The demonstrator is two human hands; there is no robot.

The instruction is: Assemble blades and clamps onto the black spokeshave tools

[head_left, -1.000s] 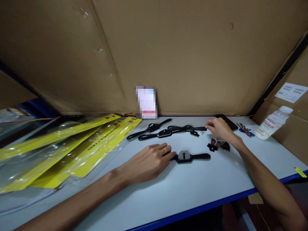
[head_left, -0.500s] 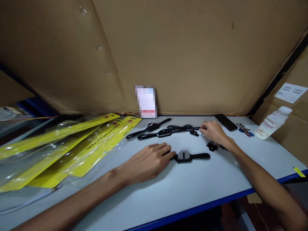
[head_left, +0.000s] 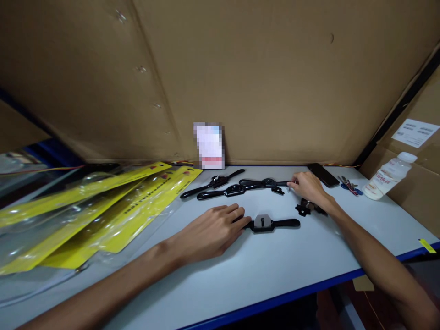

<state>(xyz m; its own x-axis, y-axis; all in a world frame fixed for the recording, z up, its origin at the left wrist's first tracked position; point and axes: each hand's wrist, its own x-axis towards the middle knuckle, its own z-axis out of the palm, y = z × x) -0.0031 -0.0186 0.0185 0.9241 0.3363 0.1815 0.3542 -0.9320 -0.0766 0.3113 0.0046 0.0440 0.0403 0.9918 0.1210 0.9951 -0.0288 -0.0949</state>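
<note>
My left hand [head_left: 222, 229] is closed around the left handle of a black spokeshave [head_left: 287, 223] lying on the table. A grey blade [head_left: 262, 222] with a keyhole slot sits at its middle. Farther back, my right hand [head_left: 305, 187] has its fingers pinched together at the end of another spokeshave's handle, beside a small silvery screw [head_left: 288, 188]. Whatever is between those fingertips is hidden. Left of them lies a small black cap piece [head_left: 277, 190]. Several black metal pieces [head_left: 303, 209] lie under my right wrist. Two more spokeshaves, one black [head_left: 235, 189] and one with parts fitted [head_left: 217, 181], lie behind my left hand.
Yellow cards in clear plastic packaging [head_left: 147, 206] spread over the left side. A blurred-out upright screen [head_left: 210, 145] leans on the cardboard back wall [head_left: 261, 82]. At right are a dark phone [head_left: 323, 175], keys [head_left: 349, 185] and a white bottle [head_left: 388, 177].
My right hand has shifted slightly right, showing more of the handle end and the black pieces under the wrist. My left hand and its spokeshave stay in place.
</note>
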